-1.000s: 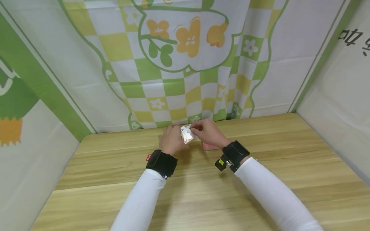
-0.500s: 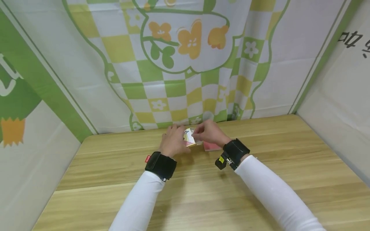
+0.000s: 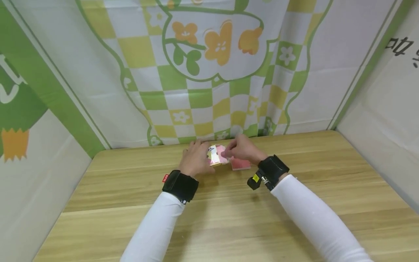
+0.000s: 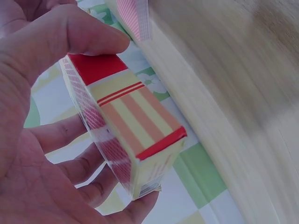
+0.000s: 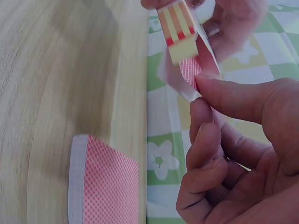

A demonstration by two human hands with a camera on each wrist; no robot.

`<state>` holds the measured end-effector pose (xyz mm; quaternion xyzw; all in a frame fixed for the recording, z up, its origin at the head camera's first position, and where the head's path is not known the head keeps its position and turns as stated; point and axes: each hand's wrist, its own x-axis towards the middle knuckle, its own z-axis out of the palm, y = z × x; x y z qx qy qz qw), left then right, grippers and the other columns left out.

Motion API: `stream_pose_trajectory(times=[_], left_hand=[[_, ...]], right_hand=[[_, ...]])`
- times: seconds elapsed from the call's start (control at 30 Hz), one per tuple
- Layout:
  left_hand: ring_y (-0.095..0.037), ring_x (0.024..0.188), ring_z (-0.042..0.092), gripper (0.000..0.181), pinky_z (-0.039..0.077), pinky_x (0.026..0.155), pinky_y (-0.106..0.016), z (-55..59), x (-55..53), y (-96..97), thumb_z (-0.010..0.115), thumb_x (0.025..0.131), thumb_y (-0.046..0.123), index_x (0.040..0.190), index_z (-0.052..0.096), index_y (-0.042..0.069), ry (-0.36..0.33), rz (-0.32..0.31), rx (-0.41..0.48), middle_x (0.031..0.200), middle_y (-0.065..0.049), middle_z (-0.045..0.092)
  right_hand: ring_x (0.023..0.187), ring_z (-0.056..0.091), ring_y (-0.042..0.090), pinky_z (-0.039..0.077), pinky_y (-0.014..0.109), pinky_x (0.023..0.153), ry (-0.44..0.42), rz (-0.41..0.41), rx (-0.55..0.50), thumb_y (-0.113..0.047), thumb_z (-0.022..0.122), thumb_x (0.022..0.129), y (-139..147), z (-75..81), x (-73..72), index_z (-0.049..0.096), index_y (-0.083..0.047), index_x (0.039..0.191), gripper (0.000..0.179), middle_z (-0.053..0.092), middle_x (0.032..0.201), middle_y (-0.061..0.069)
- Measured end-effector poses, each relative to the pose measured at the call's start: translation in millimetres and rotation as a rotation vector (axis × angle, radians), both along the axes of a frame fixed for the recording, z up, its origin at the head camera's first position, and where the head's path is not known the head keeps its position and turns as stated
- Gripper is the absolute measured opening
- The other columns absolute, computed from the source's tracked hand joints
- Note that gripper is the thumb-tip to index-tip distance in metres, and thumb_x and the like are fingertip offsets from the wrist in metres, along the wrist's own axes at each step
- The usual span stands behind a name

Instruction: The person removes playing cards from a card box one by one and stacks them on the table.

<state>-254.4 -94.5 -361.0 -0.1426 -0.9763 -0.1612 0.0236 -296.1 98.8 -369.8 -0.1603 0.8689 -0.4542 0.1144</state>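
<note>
My left hand (image 3: 195,158) grips a playing card box (image 4: 135,116), its thumb across the striped narrow side and its fingers behind. At the box's open end, my right hand (image 3: 243,148) pinches a red-checked playing card (image 5: 190,70) between thumb and forefinger. Part of that card sticks out past the end flap; the rest is hidden inside the box. In the right wrist view, the other right fingers are curled beneath the pinch. A squared stack of red-backed playing cards (image 5: 111,182) lies on the table just below the right hand.
The wooden table (image 3: 209,225) runs back to a green and yellow checked curtain (image 3: 196,98), close behind both hands. White cloth panels (image 3: 379,120) stand along the sides. Each wrist wears a black strap with a camera.
The right hand has drawn slightly right, away from the box, and red-checked card back now shows at the box's open end. The left hand keeps its grip, and the box has turned a little.
</note>
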Motion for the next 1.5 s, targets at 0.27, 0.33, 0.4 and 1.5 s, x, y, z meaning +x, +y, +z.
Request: stream_pose_trajectory(times=[0.27, 0.33, 0.4, 1.5], left_hand=[[-0.034, 0.122, 0.035, 0.084, 0.029, 0.093, -0.057, -3.2, 0.5, -3.5, 0.081, 0.054, 0.031, 0.13, 0.049, 0.013, -0.015, -0.006, -0.022, 0.131, -0.012, 0.043], [-0.035, 0.122, 0.035, 0.084, 0.029, 0.093, -0.058, -4.2, 0.9, -3.8, 0.081, 0.054, 0.03, 0.13, 0.049, 0.013, -0.022, -0.01, -0.023, 0.132, -0.012, 0.042], [-0.035, 0.122, 0.035, 0.083, 0.029, 0.093, -0.058, -5.2, 1.3, -3.9, 0.08, 0.055, 0.031, 0.129, 0.05, 0.012, -0.028, -0.015, -0.028, 0.131, -0.012, 0.043], [-0.034, 0.114, 0.04, 0.077, 0.034, 0.089, -0.053, 0.5, -4.1, -7.7, 0.08, 0.056, 0.033, 0.123, 0.053, 0.008, -0.025, -0.071, -0.06, 0.123, -0.012, 0.048]], right_hand=[[0.077, 0.054, 0.023, 0.046, 0.041, 0.074, -0.035, -0.003, 0.0, -0.019, 0.068, 0.078, 24, 1.5, 1.4, 0.068, -0.004, 0.082, 0.016, 0.062, 0.08, 0.005], [0.08, 0.055, 0.022, 0.046, 0.039, 0.075, 0.006, -0.001, 0.04, -0.021, 0.07, 0.076, 27, 2.9, 2.7, 0.067, -0.004, 0.087, 0.02, 0.062, 0.083, 0.005], [0.088, 0.055, 0.021, 0.044, 0.037, 0.078, 0.106, 0.046, 0.124, -0.024, 0.072, 0.074, 26, 5.9, 5.0, 0.065, -0.006, 0.099, 0.032, 0.062, 0.094, 0.004], [0.087, 0.05, 0.016, 0.04, 0.028, 0.074, 0.492, 0.448, 0.508, -0.033, 0.078, 0.065, 19, 28.4, 1.4, 0.062, -0.012, 0.107, 0.049, 0.058, 0.097, -0.001]])
